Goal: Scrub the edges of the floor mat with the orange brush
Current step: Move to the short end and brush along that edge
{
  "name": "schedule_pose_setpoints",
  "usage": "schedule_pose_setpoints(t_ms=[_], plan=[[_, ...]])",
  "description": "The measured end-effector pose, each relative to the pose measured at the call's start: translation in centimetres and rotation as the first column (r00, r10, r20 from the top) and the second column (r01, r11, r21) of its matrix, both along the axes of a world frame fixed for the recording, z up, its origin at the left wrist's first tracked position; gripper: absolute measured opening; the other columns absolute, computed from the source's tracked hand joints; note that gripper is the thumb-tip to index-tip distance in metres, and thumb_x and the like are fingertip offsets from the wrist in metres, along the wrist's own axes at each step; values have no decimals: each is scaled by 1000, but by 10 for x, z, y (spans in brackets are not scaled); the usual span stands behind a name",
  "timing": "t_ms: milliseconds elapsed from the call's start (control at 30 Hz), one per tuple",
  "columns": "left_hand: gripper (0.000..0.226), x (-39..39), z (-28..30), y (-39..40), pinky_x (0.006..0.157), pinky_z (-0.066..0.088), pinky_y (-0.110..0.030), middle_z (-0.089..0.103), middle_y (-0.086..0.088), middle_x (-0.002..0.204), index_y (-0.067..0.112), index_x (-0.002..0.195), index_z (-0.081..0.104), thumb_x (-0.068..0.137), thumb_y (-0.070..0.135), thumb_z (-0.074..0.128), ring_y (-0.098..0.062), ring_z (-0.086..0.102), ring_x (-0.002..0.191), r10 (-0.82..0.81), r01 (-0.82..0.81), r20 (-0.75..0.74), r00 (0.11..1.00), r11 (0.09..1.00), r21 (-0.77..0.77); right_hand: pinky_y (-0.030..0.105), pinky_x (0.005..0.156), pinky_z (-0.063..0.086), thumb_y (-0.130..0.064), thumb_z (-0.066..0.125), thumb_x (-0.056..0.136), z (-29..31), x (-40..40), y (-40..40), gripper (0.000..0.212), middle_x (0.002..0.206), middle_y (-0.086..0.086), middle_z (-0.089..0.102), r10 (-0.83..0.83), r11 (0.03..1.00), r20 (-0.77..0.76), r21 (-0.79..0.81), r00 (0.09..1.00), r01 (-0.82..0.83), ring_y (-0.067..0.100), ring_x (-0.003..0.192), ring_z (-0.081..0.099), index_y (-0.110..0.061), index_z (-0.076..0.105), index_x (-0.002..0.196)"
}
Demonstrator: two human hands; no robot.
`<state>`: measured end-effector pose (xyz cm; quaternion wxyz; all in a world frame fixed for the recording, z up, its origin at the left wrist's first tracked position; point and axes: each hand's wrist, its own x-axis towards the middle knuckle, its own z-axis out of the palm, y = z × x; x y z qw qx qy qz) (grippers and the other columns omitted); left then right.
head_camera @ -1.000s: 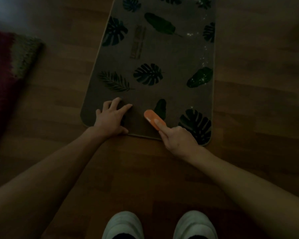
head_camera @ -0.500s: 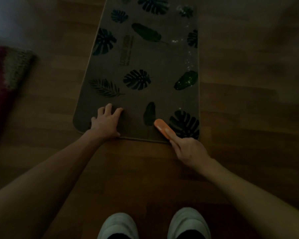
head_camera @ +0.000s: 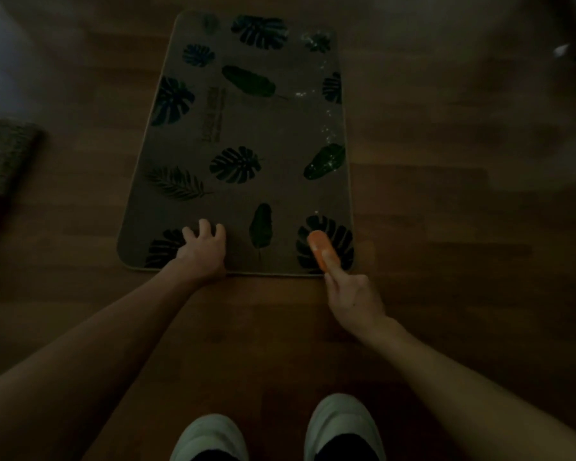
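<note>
A grey floor mat [head_camera: 280,134] printed with dark leaves lies lengthwise on the wooden floor in dim light. My right hand [head_camera: 353,297] grips the orange brush [head_camera: 323,249], whose head lies on the leaf print at the mat's near right corner, just inside the near edge. My left hand [head_camera: 202,252] presses down on the mat near its near edge, left of centre, with the fingers spread and bent. Small bright specks run along the mat's right side.
Two white slippers [head_camera: 210,437] [head_camera: 345,427] stand on the floor at the bottom of the view. A dark red and tan rug [head_camera: 4,161] lies at the left. Bare wooden floor [head_camera: 463,227] surrounds the mat.
My right hand has slid the brush rightward along the near edge, from the middle to the near right corner. My left hand has kept pressing the mat at roughly the same spot.
</note>
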<state>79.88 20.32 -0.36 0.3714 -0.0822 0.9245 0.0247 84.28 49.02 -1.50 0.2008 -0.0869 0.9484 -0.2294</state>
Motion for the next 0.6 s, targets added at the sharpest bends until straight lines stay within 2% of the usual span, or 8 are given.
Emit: schedule_pose_setpoints(t_ms=[33,100,167,267,333,467,600], plan=[[91,1,1,7,116,27,-59,-8,-15,162,26,158,-1,93,27,63,-51,1,146,-5,5,8,1000,1000,10,39,56,51,-33,35,106,-1,4,-17,59,75,13,64,88,996,8,5,996,-88,24,56,56,-50,6,155],[87,1,0,20,114,29,-61,-9,-11,163,34,157,1,94,31,60,-50,-2,147,-27,27,11,1000,999,29,37,60,48,-31,34,107,0,4,-47,60,86,14,65,199,978,46,59,979,-201,23,63,54,-46,5,157],[83,3,-3,29,111,33,-62,-6,-9,163,34,157,6,94,40,60,-49,-1,147,-35,35,-4,999,998,45,35,63,47,-30,36,107,-1,-1,-61,58,92,14,65,200,974,64,93,978,-205,23,68,55,-40,9,158],[83,3,-4,32,106,40,-62,-2,-10,162,31,155,11,91,57,58,-50,2,146,-45,46,-28,999,999,19,35,62,49,-35,33,107,-4,-5,-45,56,86,12,66,233,965,10,117,972,-233,25,66,60,-38,10,158],[83,1,-4,37,103,42,-63,-1,-12,161,29,153,13,89,64,53,-53,4,145,-56,55,-31,998,998,-13,34,60,47,-39,32,107,-4,-10,-24,55,85,11,65,191,974,15,123,981,-191,24,63,56,-40,9,157],[78,-4,-4,52,98,44,-66,0,-18,158,26,149,13,91,67,45,-59,5,142,-35,35,-6,999,999,-37,37,64,52,-41,34,106,0,-17,25,56,81,11,61,52,991,9,125,999,-53,26,66,58,-44,10,156],[76,-5,-2,58,93,47,-65,7,-23,154,22,146,17,91,68,42,-61,14,139,-94,92,-13,995,990,-105,39,69,51,-42,36,105,6,-21,72,53,89,18,67,-76,978,8,193,997,73,33,74,62,-44,20,155]])
